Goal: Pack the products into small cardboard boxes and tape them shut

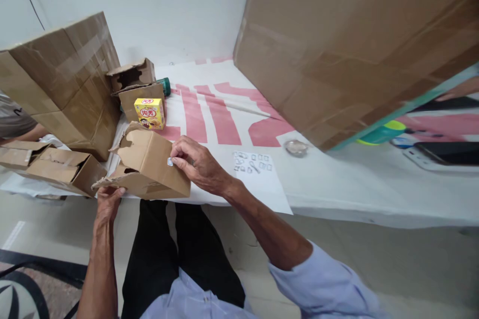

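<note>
A brown cardboard box [149,159] with torn, raised flaps rests at the table's front edge. My left hand [109,199] grips its lower left corner, fingers partly hidden beneath the flap. Between the thumb and index finger of my right hand [194,164] is a small pale sticker [170,161], held against or just over the box's side. To the right of that hand lies a white sheet [262,184] bearing several small outlined stickers. Behind the box stands a small yellow printed box [149,113].
Large cartons stand at left [71,79] and right [348,45]. Smaller open boxes [60,164] sit at the left edge, another [134,77] behind with a green-lidded container [165,86]. Right are a clear lump [296,147], teal-yellow object [385,132] and phone [449,152]. Parts of other people show at both sides.
</note>
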A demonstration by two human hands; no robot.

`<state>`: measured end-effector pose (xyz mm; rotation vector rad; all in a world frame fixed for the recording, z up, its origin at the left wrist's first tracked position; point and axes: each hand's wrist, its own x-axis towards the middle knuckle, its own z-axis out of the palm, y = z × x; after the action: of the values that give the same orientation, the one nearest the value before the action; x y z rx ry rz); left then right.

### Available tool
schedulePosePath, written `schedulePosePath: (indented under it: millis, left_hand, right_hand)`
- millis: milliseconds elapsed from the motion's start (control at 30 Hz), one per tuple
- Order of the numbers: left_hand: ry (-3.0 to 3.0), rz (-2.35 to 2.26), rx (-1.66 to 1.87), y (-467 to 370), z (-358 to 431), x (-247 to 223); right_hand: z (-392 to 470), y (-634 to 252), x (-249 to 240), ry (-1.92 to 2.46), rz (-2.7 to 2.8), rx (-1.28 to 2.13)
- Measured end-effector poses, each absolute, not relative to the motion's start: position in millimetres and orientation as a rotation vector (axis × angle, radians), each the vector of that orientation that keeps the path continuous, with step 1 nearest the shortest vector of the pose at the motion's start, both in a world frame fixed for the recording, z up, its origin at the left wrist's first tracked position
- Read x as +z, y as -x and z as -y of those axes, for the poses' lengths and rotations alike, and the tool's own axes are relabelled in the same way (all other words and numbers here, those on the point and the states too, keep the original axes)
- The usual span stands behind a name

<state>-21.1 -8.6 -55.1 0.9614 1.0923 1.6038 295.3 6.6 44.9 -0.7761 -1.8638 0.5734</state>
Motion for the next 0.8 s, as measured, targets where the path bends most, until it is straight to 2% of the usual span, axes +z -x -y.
schedulePosePath:
  millis: [800]
  left_hand:
    - [-0.944, -1.116, 1.602, 24.7, 8.7, -59.1]
  right_hand:
    - [-15.2, -291.3, 44.6, 0.745, 1.865, 0.618]
